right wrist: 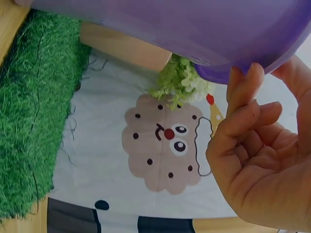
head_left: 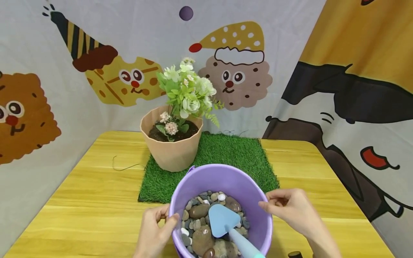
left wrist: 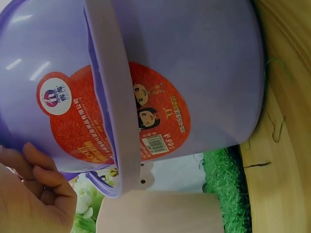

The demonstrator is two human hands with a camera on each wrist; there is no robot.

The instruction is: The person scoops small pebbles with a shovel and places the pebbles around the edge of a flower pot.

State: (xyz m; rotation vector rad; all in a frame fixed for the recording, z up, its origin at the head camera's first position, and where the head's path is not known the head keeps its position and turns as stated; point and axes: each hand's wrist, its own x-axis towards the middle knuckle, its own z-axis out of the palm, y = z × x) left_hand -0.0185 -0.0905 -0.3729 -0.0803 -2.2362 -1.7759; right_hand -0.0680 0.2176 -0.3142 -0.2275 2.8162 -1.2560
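Observation:
A purple bucket (head_left: 222,172) stands at the table's front, with pebbles and larger brown stones (head_left: 202,240) inside. On the stones lies a small trowel with a light blue blade (head_left: 222,219), its handle leaning toward the near right rim. My left hand (head_left: 154,229) pinches the bucket's left rim, thumb inside. The right rim is pinched between thumb and fingers of my right hand (head_left: 295,211). In the left wrist view the bucket's side (left wrist: 214,73) shows a red label (left wrist: 160,107) and a lowered handle (left wrist: 114,87). The right wrist view shows my right fingers at the rim.
Behind the bucket, a green turf mat (head_left: 235,154) lies on the wooden table (head_left: 93,200). A peach pot (head_left: 174,154) with soil and white flowers stands partly on it. A dark object (head_left: 295,254) is at the front edge, right. A patterned cloth (head_left: 135,21) hangs behind.

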